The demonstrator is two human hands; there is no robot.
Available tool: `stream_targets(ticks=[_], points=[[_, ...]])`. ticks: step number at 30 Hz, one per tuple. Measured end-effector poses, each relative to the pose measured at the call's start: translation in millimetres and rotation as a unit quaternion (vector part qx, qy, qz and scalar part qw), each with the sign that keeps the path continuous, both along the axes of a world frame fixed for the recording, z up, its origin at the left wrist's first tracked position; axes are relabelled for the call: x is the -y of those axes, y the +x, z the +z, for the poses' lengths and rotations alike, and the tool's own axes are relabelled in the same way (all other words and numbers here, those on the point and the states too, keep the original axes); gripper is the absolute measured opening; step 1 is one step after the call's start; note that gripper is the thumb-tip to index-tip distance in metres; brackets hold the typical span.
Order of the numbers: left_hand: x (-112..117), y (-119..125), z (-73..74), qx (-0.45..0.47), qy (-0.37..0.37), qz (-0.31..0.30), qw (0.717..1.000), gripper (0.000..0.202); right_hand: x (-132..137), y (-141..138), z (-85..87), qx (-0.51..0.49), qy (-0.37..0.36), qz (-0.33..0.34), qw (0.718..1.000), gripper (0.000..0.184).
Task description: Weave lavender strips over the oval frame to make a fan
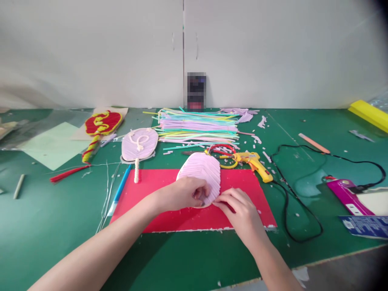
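Note:
An oval fan panel [202, 169], covered in rows of lilac pipe cleaners, lies on a red sheet [169, 220]. My left hand [188, 192] is closed with curled fingers over its lower left part, the fingertips touching the panel near its bottom edge. At the lower right edge of the panel, my right hand [238, 206] pinches thumb and forefinger together; whatever is between them is too small to make out. A second lilac fan [142, 150], with a cream pipe-cleaner loop on it and a short cream handle [136, 169], lies to the left.
Behind lie a bundle of pastel pipe cleaners [198, 126], pliers [222, 149] and a yellow glue gun [253, 161], its black cord [286, 202] looping right. A red-and-yellow fan [103, 123], red tassel [69, 173] and blue pen [123, 184] are left. A magenta box [348, 196] sits right.

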State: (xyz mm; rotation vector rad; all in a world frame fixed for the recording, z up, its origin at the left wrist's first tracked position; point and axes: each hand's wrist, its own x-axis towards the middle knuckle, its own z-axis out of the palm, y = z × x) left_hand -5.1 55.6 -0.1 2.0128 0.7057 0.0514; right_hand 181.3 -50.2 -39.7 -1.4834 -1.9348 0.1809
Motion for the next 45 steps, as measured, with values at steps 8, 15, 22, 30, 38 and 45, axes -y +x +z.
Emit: stream_targets(ticks=[8, 15, 22, 30, 38, 45], points=[[-0.9, -1.3, 1.0, 0.005, -0.004, -0.009, 1.0, 0.011, 0.0, 0.2, 1.1, 0.002, -0.002, -0.001, 1.0, 0.012], [-7.7, -8.0, 0.7, 0.022, -0.034, -0.032, 0.999, 0.022, -0.1, -0.5, 1.8, -0.005, -0.002, 0.006, 1.0, 0.008], [-9.5, -8.8, -1.3, 0.01, -0.05, -0.019, 0.999, 0.026, 0.3, 0.7, -0.2, -0.009, -0.004, 0.006, 1.0, 0.007], [-6.9, -6.2, -1.2, 0.011, -0.057, -0.007, 0.998, 0.025, -0.2, 1.4, -1.4, -0.003, -0.001, 0.007, 1.0, 0.009], [-5.9, -4.5, 4.1, -0.011, -0.035, -0.01, 0.999, 0.022, -0.4, 1.4, -0.9, 0.002, -0.004, 0.003, 1.0, 0.011], [-2.4, 0.9, 5.0, -0.027, -0.047, 0.033, 0.998, 0.013, -0.7, 1.2, 0.3, 0.002, -0.004, 0.002, 1.0, 0.009]])
